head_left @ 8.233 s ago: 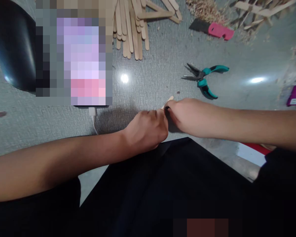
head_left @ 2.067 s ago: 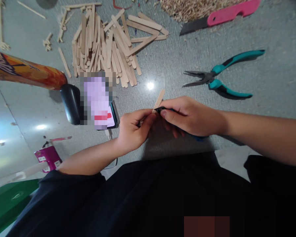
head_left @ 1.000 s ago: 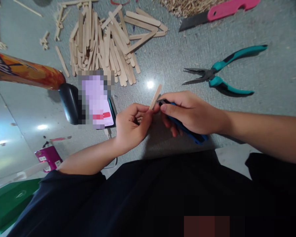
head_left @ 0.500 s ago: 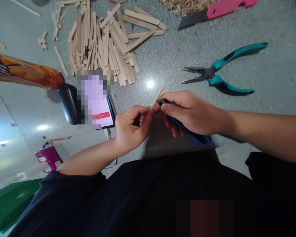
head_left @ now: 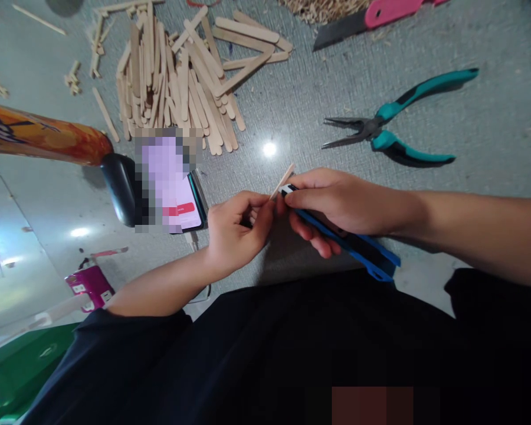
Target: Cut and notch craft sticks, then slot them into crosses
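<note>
At the near middle, my left hand [head_left: 241, 227] is pinching a wooden stick [head_left: 283, 181], and my right hand [head_left: 331, 200] is gripping a blue cutter [head_left: 366, 252] close beside it. Having turned since a second ago, the stick is presenting its narrow edge, apparently for working.

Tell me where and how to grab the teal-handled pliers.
Grip the pliers by both teal handles, coming from the right with the right hand once it is free of the blue cutter. They lie open on the table, handles splayed rightward and jaws pointing left, so that end probably suits a palm.
</note>
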Demonstrator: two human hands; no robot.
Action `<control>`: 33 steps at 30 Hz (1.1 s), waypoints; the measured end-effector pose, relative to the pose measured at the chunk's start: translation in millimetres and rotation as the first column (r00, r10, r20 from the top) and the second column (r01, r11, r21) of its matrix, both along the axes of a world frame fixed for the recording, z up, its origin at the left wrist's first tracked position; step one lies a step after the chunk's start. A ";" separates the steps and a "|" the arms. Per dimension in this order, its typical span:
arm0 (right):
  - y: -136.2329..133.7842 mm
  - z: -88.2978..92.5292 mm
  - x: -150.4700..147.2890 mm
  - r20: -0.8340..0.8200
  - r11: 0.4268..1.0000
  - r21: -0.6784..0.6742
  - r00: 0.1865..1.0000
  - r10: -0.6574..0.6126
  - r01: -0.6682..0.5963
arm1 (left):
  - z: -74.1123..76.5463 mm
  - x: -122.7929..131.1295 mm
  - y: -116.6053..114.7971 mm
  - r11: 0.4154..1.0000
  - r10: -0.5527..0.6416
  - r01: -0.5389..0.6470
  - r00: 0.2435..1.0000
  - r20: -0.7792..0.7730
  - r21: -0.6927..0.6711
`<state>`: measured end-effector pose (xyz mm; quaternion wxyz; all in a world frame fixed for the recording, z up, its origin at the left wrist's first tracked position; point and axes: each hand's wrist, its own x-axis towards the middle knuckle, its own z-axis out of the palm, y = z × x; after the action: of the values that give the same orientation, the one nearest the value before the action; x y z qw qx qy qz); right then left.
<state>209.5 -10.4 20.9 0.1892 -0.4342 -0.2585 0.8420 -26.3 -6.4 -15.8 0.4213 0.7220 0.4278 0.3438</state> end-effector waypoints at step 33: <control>-5.9 -3.9 -6.8 0.026 0.988 0.148 0.998 -0.051 0.047 | 1.8 -4.9 -3.5 0.973 -0.003 0.013 0.999 0.046 -0.229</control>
<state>202.8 -16.3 17.1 0.2374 -0.4377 -0.3118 0.8092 -31.2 -10.0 -14.0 0.5128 0.6622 0.4521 0.3066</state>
